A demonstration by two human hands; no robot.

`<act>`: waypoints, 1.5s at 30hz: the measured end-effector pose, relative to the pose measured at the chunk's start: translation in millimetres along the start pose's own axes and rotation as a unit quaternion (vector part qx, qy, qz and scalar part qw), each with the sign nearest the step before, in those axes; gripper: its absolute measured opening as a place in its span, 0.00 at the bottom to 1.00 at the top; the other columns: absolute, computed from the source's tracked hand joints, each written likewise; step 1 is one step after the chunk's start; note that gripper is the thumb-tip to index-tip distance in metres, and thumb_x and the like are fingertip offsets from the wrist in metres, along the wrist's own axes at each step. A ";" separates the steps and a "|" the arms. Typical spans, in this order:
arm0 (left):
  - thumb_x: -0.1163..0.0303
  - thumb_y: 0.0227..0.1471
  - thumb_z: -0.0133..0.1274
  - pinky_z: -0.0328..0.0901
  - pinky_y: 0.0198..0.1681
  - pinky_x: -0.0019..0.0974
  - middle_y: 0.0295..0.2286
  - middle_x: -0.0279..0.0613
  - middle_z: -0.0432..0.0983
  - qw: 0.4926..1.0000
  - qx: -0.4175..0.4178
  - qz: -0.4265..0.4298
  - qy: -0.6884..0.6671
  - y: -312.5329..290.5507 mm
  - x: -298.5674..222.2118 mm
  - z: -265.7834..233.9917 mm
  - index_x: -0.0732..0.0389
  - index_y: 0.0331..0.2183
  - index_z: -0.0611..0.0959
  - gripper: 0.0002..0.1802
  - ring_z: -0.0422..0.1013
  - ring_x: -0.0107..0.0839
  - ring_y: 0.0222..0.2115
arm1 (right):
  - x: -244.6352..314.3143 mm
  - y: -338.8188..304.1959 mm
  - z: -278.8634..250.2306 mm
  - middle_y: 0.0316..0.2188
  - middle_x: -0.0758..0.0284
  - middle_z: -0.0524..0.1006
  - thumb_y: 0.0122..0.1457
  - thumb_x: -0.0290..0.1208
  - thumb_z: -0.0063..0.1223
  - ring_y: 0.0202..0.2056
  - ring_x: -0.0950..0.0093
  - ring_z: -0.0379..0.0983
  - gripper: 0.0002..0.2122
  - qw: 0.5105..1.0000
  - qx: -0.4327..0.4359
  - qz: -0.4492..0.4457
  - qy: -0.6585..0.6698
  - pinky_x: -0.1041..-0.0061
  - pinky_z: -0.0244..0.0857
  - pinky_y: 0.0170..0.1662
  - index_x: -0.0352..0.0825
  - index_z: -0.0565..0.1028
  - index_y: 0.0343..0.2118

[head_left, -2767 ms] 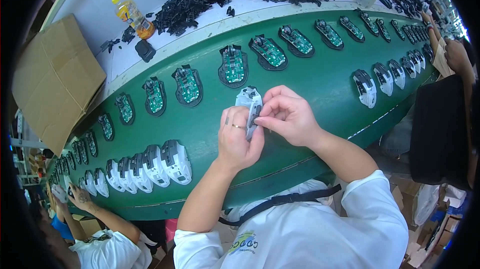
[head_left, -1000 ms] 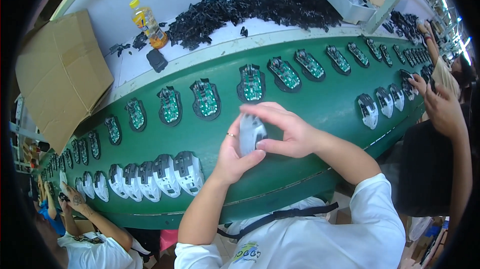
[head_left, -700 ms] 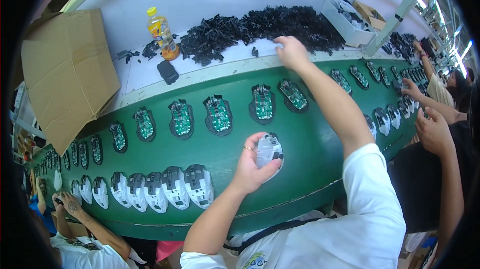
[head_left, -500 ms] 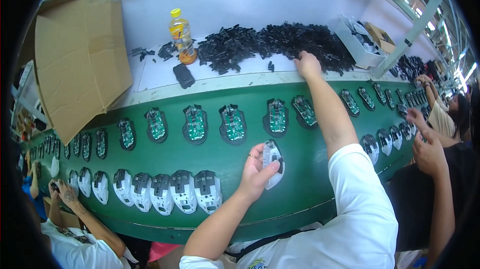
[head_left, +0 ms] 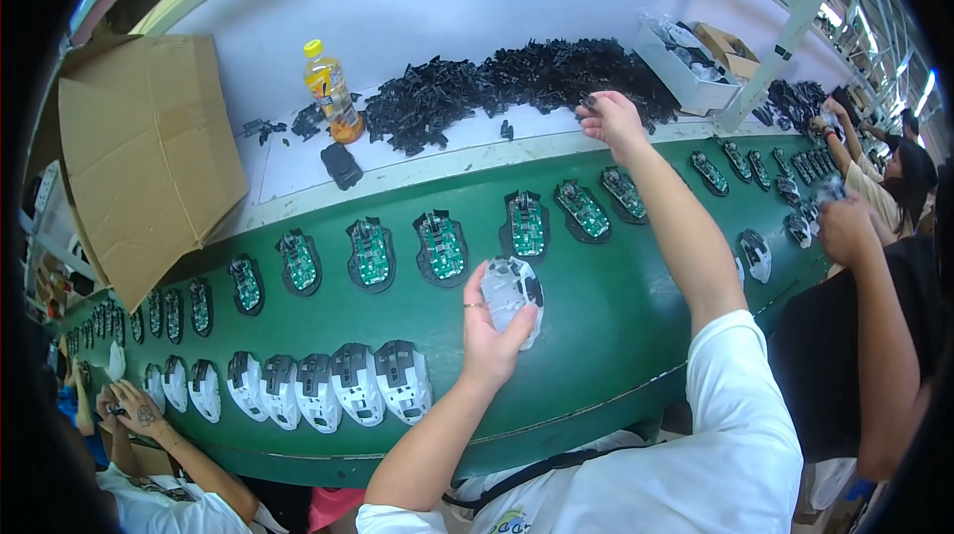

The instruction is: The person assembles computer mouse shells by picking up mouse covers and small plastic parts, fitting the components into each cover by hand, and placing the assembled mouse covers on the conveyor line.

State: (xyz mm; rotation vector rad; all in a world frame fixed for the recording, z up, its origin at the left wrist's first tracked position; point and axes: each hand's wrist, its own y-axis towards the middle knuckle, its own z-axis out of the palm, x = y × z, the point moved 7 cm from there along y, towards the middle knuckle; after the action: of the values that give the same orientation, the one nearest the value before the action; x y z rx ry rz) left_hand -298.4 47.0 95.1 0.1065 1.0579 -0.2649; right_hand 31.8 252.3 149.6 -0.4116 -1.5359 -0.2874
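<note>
Above the table point(head_left: 606, 345), left fingers point(head_left: 518, 326) still grip a shell point(head_left: 503, 292), right fingers point(head_left: 596, 123) now a black part point(head_left: 590, 102).

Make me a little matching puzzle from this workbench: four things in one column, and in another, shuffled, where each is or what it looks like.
Column one
1. Left hand
2. Right hand
3. Bottle
4. Circuit boards

Column two
A. Beside the front edge of the heap of small black parts
B. Green, in a row along the green work surface
C. Holding a pale shell above the green work surface
D. Upright, with a yellow cap

Right pairs: 1-C, 2-A, 3-D, 4-B
</note>
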 end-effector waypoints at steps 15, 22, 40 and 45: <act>0.76 0.54 0.62 0.72 0.29 0.28 0.36 0.39 0.81 0.990 -0.009 -0.045 0.133 -3.3 -0.8 -1.0 0.66 0.47 0.78 0.18 0.76 0.24 0.29 | -10.6 -73.0 60.3 0.33 0.64 0.82 0.61 0.33 0.61 0.31 0.78 0.78 0.14 0.992 0.071 -0.038 -0.098 0.76 0.74 0.36 0.28 0.78 0.45; 0.70 0.49 0.66 0.68 0.45 0.37 0.37 0.43 0.76 0.972 -0.009 -0.023 0.234 -12.2 12.7 -19.2 0.65 0.41 0.82 0.17 0.75 0.34 0.40 | 6.1 -4.0 53.6 0.50 0.57 0.78 0.59 0.28 0.49 0.52 0.56 0.75 0.15 0.801 -0.047 -0.155 -0.577 0.58 0.71 0.53 0.41 0.80 0.48; 0.70 0.47 0.66 0.71 0.45 0.39 0.40 0.47 0.77 0.937 0.058 0.094 0.331 -4.3 -16.0 11.4 0.65 0.44 0.83 0.21 0.77 0.42 0.40 | -23.8 44.3 -13.5 0.44 0.56 0.78 0.55 0.34 0.62 0.50 0.56 0.75 0.14 0.810 -0.114 -0.132 -0.560 0.61 0.70 0.54 0.39 0.79 0.44; 0.70 0.48 0.66 0.70 0.44 0.37 0.39 0.45 0.77 0.936 0.045 0.102 0.333 -9.1 -21.4 4.0 0.64 0.44 0.82 0.20 0.76 0.39 0.39 | -23.1 42.1 21.6 0.46 0.57 0.79 0.57 0.33 0.60 0.50 0.58 0.75 0.09 0.781 -0.046 -0.119 -0.611 0.60 0.70 0.53 0.40 0.81 0.40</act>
State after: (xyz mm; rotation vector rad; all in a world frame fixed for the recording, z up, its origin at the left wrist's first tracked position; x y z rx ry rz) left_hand -307.3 40.9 116.0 0.4077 1.6966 -0.0844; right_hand 29.9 297.7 123.0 -0.5121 -2.8894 -0.3015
